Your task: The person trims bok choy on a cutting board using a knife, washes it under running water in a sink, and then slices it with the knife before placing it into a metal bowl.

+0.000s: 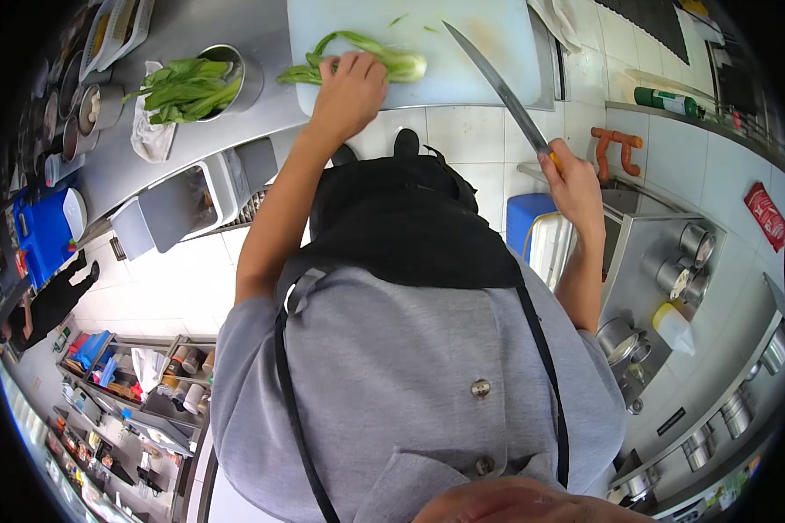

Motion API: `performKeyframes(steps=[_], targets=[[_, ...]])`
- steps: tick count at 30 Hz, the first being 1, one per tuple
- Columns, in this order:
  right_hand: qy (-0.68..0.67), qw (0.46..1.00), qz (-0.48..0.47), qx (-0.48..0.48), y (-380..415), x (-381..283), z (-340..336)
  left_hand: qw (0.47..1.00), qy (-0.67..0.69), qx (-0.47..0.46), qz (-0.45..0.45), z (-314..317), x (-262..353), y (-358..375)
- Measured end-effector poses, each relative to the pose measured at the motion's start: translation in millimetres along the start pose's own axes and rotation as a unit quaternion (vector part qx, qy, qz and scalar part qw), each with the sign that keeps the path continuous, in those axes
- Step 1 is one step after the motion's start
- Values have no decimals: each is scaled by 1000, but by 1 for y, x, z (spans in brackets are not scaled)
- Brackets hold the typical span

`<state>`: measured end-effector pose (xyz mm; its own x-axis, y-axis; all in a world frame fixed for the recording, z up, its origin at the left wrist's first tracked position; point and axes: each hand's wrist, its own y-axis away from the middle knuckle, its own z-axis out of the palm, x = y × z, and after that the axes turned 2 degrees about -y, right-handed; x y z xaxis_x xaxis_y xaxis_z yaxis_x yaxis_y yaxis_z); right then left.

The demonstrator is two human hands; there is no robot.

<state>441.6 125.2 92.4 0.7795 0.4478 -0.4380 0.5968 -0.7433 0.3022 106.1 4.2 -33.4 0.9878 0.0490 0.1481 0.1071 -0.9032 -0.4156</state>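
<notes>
On the white cutting board [480, 83] lies a green leafy vegetable [404, 66], its pale stem end pointing right. My left hand [351, 91] presses on it from above with bent fingers. The handle of a long knife [501, 87] is wrapped in my right hand [574, 185], just off the board's front edge. The blade points up and left, its tip over the board, apart from the vegetable. Small green bits lie near the board's top.
A metal pot [251, 80] of leafy greens [192, 90] stands left of the board, beside a white cloth [153, 138]. Grey bins [170, 209] sit below the counter. A person in dark clothes [54, 301] is at the far left. Metal pots [672, 275] are at right.
</notes>
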Motion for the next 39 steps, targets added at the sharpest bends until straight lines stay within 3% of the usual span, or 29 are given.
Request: performKeyframes(steps=[2,6,8,11,12,14,18,20,21,24,26,29,37,39], targets=[[-9,1000,14,-11,3,0,1,992,107,-55,41,-8,5,11],[-14,1000,7,-8,4,-1,4,989,143,-41,7,-19,0,16],[-10,1000,7,-9,4,0,7,993,69,8,-94,-6,-20,15],[-21,1000,-6,-9,4,0,8,986,-45,-43,-157,-15,-42,-4],[-19,1000,-10,-10,3,0,8,985,-46,-42,-162,-14,-52,-11],[-21,1000,-3,-19,1,1,9,995,-8,-89,-52,-17,-66,-27],[-23,1000,6,-20,3,-1,9,998,11,-22,-56,-19,-67,-45],[-19,1000,1,-12,6,0,9,987,-63,28,-145,-15,-71,-46],[-19,1000,4,-11,7,2,9,987,-62,28,-143,-17,-70,-43],[-7,1000,-8,-15,15,7,8,992,22,-8,-122,-33,-46,-17],[12,999,-25,-28,18,7,2,985,172,-21,-29,-37,-14,0],[44,998,-33,-43,21,11,-3,978,204,-29,8,-26,14,8],[114,985,-114,-66,16,10,-34,985,150,-13,-81,-7,41,7],[128,982,-125,-66,15,7,-42,982,158,47,-94,-5,45,5]])
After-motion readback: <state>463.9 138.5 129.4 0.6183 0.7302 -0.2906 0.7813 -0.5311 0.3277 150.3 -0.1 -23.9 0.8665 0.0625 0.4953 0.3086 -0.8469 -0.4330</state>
